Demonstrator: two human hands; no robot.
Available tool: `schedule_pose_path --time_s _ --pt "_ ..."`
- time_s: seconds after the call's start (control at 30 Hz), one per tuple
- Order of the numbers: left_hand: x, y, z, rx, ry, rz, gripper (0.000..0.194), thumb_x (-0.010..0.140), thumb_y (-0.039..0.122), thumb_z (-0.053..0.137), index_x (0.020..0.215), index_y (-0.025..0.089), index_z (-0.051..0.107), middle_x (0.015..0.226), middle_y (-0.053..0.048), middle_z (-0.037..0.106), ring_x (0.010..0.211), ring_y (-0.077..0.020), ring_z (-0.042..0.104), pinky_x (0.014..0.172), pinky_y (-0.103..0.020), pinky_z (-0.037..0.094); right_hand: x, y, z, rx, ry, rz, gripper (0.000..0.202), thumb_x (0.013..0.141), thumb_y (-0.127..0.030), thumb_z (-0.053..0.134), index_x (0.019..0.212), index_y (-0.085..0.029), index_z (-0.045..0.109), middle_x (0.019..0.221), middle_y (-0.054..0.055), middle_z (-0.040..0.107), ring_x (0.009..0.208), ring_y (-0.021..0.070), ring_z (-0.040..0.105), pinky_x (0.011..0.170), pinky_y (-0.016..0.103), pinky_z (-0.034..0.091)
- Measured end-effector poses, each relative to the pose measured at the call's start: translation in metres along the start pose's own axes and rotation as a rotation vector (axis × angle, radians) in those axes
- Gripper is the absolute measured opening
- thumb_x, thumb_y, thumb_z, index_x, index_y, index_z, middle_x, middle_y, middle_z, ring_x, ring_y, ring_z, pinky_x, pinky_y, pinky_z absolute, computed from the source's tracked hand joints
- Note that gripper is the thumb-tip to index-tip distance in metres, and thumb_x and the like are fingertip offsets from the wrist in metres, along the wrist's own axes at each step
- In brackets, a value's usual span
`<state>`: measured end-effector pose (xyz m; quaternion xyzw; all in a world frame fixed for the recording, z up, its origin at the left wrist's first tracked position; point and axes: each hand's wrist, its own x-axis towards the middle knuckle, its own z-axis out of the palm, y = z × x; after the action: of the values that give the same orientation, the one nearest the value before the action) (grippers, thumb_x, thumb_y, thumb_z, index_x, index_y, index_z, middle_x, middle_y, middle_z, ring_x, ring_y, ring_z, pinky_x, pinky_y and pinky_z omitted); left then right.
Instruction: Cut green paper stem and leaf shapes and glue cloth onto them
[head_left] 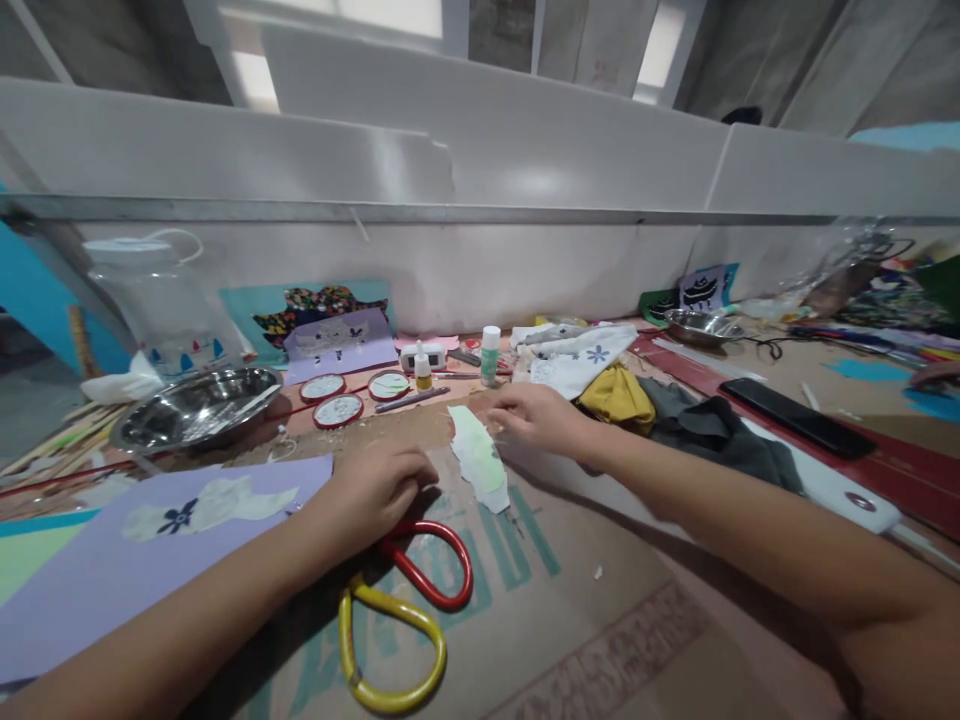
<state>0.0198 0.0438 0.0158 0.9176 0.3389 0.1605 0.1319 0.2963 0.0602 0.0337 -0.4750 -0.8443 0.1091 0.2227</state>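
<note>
A pale cutout with a green tint and a dark printed mark lies on the cardboard. At its upper right edge is my right hand, fingers bent and pinched together; whatever is between the fingertips is too small to make out. My left hand rests to the left of the cutout, loosely curled, with thumb and fingers a little apart and nothing visible in it. Just below that hand lie scissors with a red handle loop and a yellow handle loop; their blades are hidden under my left hand and forearm.
Purple paper with a flower-printed fabric piece lies at left, near a steel bowl. Behind stand a glue stick, a small bottle and red-rimmed discs. Fabrics and a phone lie at right.
</note>
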Motion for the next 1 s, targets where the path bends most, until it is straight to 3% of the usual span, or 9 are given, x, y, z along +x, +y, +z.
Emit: schedule_pose_path --time_s 0.1,0.17,0.23,0.3,0.43,0.6,0.73,0.87,1.0 --pt "0.013 -0.001 0.002 0.04 0.053 0.088 0.038 0.098 0.025 0.04 0.12 0.02 0.071 0.127 -0.011 0.072 0.117 -0.0271 0.065 0.102 -0.043 0.049 -0.012 0.009 0.017 0.07 -0.044 -0.23 0.035 0.1 -0.029 0.048 0.125 -0.016 0.069 0.135 0.015 0.067 0.131 0.026 0.058 0.112 0.046 0.042" --pt "0.023 -0.001 0.007 0.086 0.038 0.141 0.044 0.099 0.031 0.043 0.137 0.017 0.06 0.148 -0.013 0.057 0.138 -0.0288 0.052 0.114 -0.046 0.041 -0.018 0.011 0.026 0.065 -0.157 -0.325 0.043 0.101 -0.031 0.046 0.138 -0.013 0.061 0.147 0.016 0.057 0.144 0.0252 0.045 0.121 0.048 0.032" --pt "0.034 -0.002 0.013 0.135 -0.044 0.133 0.053 0.1 0.036 0.045 0.148 0.014 0.05 0.157 -0.015 0.045 0.146 -0.0293 0.041 0.119 -0.047 0.035 -0.022 0.011 0.03 0.048 -0.247 -0.36 0.049 0.103 -0.034 0.044 0.144 -0.009 0.054 0.152 0.018 0.051 0.149 0.0245 0.037 0.124 0.046 0.027" --pt "0.045 -0.006 0.018 0.153 -0.143 0.095 0.058 0.102 0.04 0.042 0.152 0.011 0.042 0.158 -0.016 0.043 0.146 -0.0288 0.04 0.121 -0.046 0.032 -0.024 0.011 0.031 0.036 -0.286 -0.363 0.052 0.104 -0.036 0.042 0.146 -0.007 0.052 0.155 0.018 0.047 0.151 0.0249 0.034 0.125 0.045 0.026" --pt "0.061 -0.019 0.025 0.178 -0.193 0.057 0.061 0.105 0.044 0.031 0.155 0.008 0.037 0.161 -0.015 0.038 0.151 -0.0262 0.031 0.125 -0.044 0.023 -0.026 0.01 0.029 0.038 -0.308 -0.349 0.052 0.104 -0.037 0.044 0.146 -0.009 0.052 0.154 0.016 0.049 0.149 0.0267 0.038 0.124 0.045 0.028" --pt "0.064 -0.028 0.028 0.238 -0.096 0.055 0.053 0.105 0.041 0.031 0.149 0.016 0.049 0.158 -0.011 0.045 0.15 -0.0259 0.033 0.125 -0.046 0.022 -0.028 0.01 0.028 0.044 -0.297 -0.356 0.054 0.102 -0.039 0.049 0.145 -0.008 0.053 0.154 0.016 0.048 0.149 0.0276 0.038 0.124 0.044 0.029" --pt "0.059 -0.024 0.029 0.312 -0.002 0.021 0.055 0.103 0.039 0.037 0.147 0.01 0.049 0.159 -0.017 0.041 0.15 -0.0317 0.032 0.124 -0.053 0.023 -0.028 0.011 0.03 0.05 -0.286 -0.352 0.051 0.102 -0.039 0.051 0.144 -0.01 0.056 0.152 0.016 0.051 0.147 0.0265 0.041 0.122 0.043 0.031" --pt "0.056 -0.021 0.029 0.277 -0.077 0.18 0.052 0.106 0.042 0.034 0.149 0.017 0.048 0.158 -0.01 0.045 0.148 -0.0264 0.037 0.124 -0.047 0.025 -0.028 0.012 0.03 0.059 -0.242 -0.412 0.049 0.101 -0.038 0.053 0.141 -0.011 0.058 0.147 0.017 0.057 0.145 0.0265 0.045 0.121 0.044 0.033" --pt "0.058 -0.024 0.03 0.287 -0.115 0.121 0.056 0.106 0.045 0.031 0.15 0.015 0.047 0.157 -0.011 0.045 0.148 -0.0261 0.038 0.124 -0.046 0.027 -0.03 0.01 0.028 0.065 -0.224 -0.455 0.043 0.1 -0.036 0.054 0.134 -0.013 0.064 0.143 0.016 0.061 0.14 0.0259 0.051 0.119 0.041 0.037"
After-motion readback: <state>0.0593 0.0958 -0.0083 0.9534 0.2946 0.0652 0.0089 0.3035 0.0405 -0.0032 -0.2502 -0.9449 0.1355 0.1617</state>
